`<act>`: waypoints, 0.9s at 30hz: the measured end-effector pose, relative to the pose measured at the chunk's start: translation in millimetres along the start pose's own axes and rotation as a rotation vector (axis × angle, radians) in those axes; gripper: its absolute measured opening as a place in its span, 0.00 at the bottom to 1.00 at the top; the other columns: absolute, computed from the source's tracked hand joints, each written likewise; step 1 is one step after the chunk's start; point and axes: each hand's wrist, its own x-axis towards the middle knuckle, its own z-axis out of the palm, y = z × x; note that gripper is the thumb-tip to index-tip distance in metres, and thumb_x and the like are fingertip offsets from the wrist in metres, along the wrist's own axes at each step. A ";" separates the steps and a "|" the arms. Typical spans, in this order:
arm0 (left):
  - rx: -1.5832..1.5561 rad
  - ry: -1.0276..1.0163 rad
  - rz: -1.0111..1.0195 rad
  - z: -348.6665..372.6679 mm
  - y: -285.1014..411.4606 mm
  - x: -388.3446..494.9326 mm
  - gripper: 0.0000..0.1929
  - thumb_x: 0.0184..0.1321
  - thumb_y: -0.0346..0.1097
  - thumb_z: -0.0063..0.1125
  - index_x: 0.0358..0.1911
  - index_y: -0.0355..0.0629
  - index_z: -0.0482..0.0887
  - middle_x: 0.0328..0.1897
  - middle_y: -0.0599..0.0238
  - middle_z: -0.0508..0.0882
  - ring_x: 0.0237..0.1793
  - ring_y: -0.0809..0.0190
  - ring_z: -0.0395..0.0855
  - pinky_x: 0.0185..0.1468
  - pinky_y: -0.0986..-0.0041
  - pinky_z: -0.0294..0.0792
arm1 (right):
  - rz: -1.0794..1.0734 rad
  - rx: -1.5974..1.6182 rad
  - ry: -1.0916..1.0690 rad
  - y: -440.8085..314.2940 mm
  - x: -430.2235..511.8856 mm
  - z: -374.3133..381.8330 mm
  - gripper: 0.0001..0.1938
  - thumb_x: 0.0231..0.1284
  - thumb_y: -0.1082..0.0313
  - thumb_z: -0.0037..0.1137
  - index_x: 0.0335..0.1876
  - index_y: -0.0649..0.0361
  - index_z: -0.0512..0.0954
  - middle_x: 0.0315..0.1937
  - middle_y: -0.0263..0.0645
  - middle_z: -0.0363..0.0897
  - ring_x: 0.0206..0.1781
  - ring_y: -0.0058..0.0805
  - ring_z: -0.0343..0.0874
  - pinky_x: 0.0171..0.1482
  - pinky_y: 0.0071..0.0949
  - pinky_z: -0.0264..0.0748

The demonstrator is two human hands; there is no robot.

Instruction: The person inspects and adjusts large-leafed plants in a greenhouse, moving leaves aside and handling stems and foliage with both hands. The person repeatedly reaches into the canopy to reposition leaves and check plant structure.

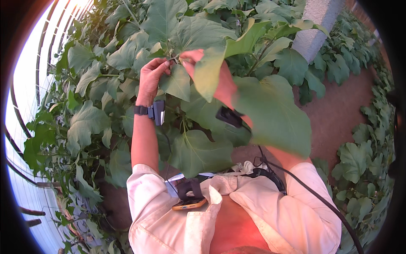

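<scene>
Broad-leaved plants, which look like eggplant [203, 31], rise in front of me. My left hand [153, 73] is raised at the main stem, thumb and forefinger pinched on a thin plant part [173, 58] too small to name surely. Facing it from the other side, my right hand [192, 59] has its fingertips close to the same spot. A yellowish-green leaf [207, 73] hides part of that hand and its wrist, so its grip is unclear. Just above the fingertips is a small pale cluster on the stem [170, 50]. A leaf [177, 83] hangs directly below both hands.
A large blurred leaf [276, 114] covers my right forearm. Dark devices are strapped to my left wrist [155, 111] and right wrist [229, 116]. A black cable [320, 198] crosses my right sleeve. A pale post [314, 30], bare soil [336, 111] and greenhouse sheeting [25, 79] surround the plants.
</scene>
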 end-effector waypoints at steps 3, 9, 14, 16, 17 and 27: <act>-0.048 0.000 -0.010 -1.2 -1.3 1.4 0.09 0.66 0.29 0.67 0.46 0.33 0.88 0.41 0.63 0.90 0.34 0.69 0.82 0.45 0.78 0.73 | -0.038 -0.150 -0.066 14.3 16.8 24.0 0.11 0.64 0.65 0.65 0.49 0.56 0.85 0.39 0.40 0.86 0.40 0.41 0.85 0.42 0.37 0.79; -0.087 -0.086 -0.067 -11.5 5.5 5.4 0.10 0.65 0.30 0.68 0.46 0.33 0.88 0.41 0.64 0.90 0.34 0.69 0.83 0.45 0.78 0.72 | 0.038 -0.143 -0.128 25.7 22.0 47.3 0.08 0.63 0.64 0.64 0.41 0.59 0.85 0.30 0.39 0.84 0.31 0.38 0.83 0.36 0.36 0.77; -0.100 -0.153 -0.142 -18.1 9.0 8.1 0.09 0.68 0.31 0.65 0.46 0.32 0.86 0.38 0.64 0.88 0.38 0.68 0.83 0.49 0.76 0.72 | 0.184 -0.046 -0.190 20.9 27.8 46.4 0.09 0.61 0.65 0.64 0.40 0.62 0.85 0.24 0.35 0.79 0.25 0.24 0.75 0.30 0.30 0.72; -0.066 -0.146 -0.184 -19.0 8.9 10.2 0.12 0.65 0.32 0.68 0.47 0.32 0.87 0.40 0.63 0.89 0.36 0.68 0.83 0.47 0.76 0.73 | 0.289 0.102 -0.210 18.4 27.2 45.8 0.09 0.59 0.66 0.65 0.39 0.63 0.84 0.21 0.33 0.76 0.25 0.19 0.72 0.29 0.27 0.70; -0.028 -0.113 -0.234 -18.9 8.2 10.7 0.13 0.64 0.32 0.70 0.48 0.32 0.87 0.41 0.62 0.89 0.36 0.69 0.82 0.46 0.76 0.73 | 0.289 0.084 -0.178 18.0 26.9 46.7 0.08 0.58 0.67 0.65 0.38 0.63 0.84 0.21 0.33 0.77 0.25 0.18 0.72 0.29 0.26 0.70; -0.108 -0.117 -0.079 -31.3 -6.5 14.4 0.17 0.66 0.34 0.68 0.54 0.33 0.86 0.48 0.60 0.90 0.44 0.70 0.85 0.56 0.74 0.74 | 0.430 0.442 -0.080 -18.0 21.3 25.3 0.04 0.68 0.74 0.61 0.42 0.64 0.84 0.28 0.21 0.78 0.29 0.06 0.70 0.31 0.12 0.66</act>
